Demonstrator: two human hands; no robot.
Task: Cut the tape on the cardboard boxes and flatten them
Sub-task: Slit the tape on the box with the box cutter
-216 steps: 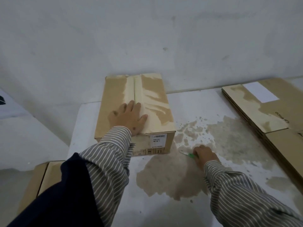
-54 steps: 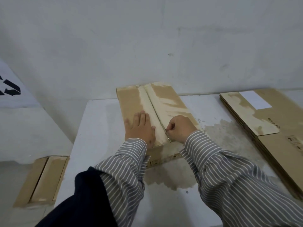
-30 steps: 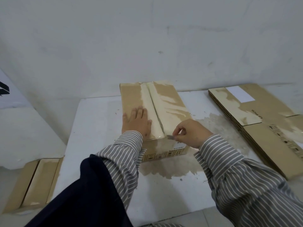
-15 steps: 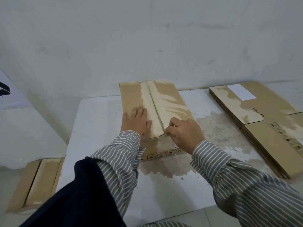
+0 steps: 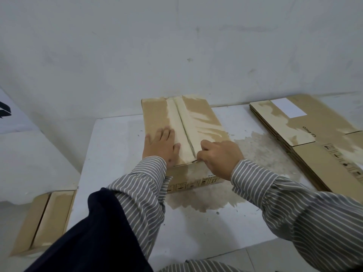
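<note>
At table centre, box (image 5: 184, 138) lies with its taped seam (image 5: 185, 130) running near-to-far. Left hand (image 5: 160, 147) presses flat, fingers spread, left of seam; right hand (image 5: 220, 156) pinches a blade (barely visible) at seam's near end, so it's nearer.

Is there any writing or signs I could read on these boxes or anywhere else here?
"PICO": printed on the top sheet of the flattened cardboard stack, seen upside down.
Handling symbols on that stack: pictograms only, no words legible.
Symbols along the box front: too small to read.
White label on the stack: blank.
Black mark on the white panel: cut off.
</note>
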